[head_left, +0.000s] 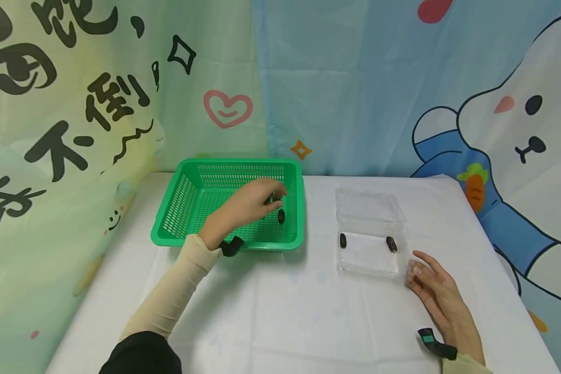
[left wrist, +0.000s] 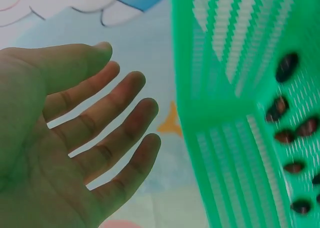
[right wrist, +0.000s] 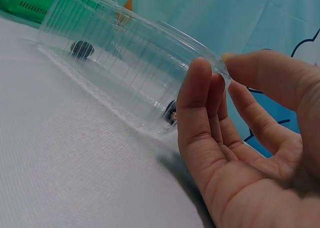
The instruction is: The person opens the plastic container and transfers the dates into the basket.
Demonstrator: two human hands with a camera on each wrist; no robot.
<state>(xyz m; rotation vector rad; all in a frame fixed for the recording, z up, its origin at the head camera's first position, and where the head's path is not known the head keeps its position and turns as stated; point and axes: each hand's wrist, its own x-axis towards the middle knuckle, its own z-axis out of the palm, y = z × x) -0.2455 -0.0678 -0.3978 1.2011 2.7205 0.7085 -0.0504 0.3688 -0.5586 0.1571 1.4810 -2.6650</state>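
My left hand (head_left: 248,202) reaches over the green plastic basket (head_left: 262,246), its fingers loosely bent in the head view. In the left wrist view that hand (left wrist: 85,118) has spread fingers and an empty palm, beside the basket wall. Several small dark brown oval pieces (left wrist: 287,66), shiny and date-like, lie on the basket floor; one piece (head_left: 281,216) shows just below the fingers. My right hand (head_left: 437,296) pinches the near right corner of a clear plastic box (head_left: 366,254) between thumb and forefinger. Inside the box lie two dark oval pieces, one left (head_left: 343,241), one right (head_left: 391,244).
Both containers stand on a table with a white cloth (head_left: 285,317), basket to the left, box to the right. The box's hinged lid (head_left: 369,206) lies folded back behind it. A printed curtain (head_left: 336,93) hangs along the table's back and left side.
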